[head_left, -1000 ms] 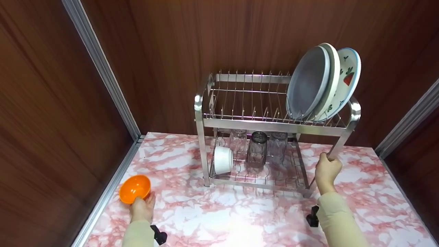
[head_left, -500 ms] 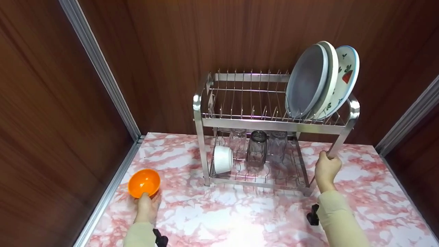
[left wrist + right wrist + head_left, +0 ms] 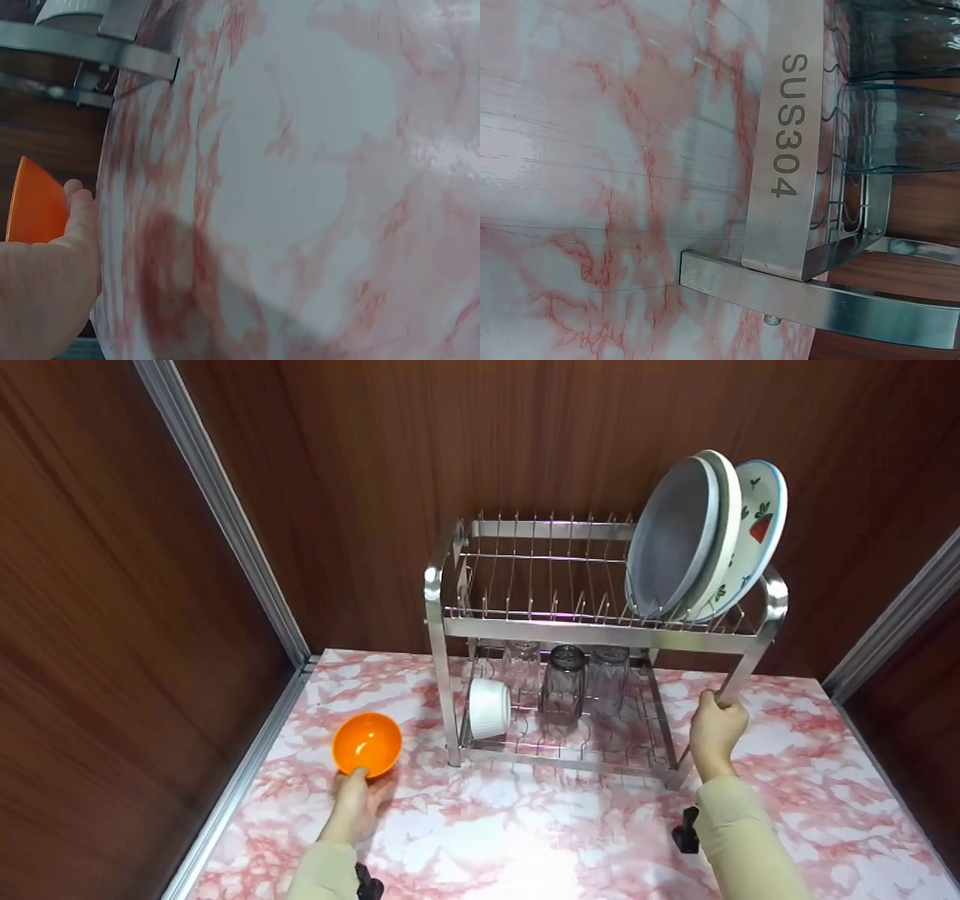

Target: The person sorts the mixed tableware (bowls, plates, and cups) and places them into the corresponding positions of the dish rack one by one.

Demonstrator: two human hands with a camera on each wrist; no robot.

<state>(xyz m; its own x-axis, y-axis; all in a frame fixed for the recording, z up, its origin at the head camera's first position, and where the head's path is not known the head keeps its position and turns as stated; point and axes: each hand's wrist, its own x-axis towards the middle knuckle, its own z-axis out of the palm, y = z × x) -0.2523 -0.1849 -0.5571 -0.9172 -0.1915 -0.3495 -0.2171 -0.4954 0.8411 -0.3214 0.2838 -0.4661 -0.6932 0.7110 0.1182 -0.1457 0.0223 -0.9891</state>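
Note:
An orange bowl (image 3: 367,741) is in my left hand (image 3: 356,804), thumb over its near rim and fingers beneath. It hangs above the marbled tabletop, left of a two-tier metal dish rack (image 3: 600,631). In the left wrist view the orange bowl (image 3: 39,202) shows at the left edge, next to my left hand (image 3: 52,277). My right hand (image 3: 716,731) grips the front right leg of the rack. The right wrist view shows the rack's lower bar (image 3: 784,142) stamped SUS304; the hand itself is out of that view.
Plates stand upright at the upper tier's right end: a grey one (image 3: 671,540), a white one, and a patterned one (image 3: 761,536). Below sit a white ramekin (image 3: 489,709) on its side and upturned glasses (image 3: 564,686). Brown panels surround the marbled table (image 3: 450,840).
My left hand has carried the orange bowl to the right and slightly away, closer to the rack. My right hand keeps its grip on the rack leg.

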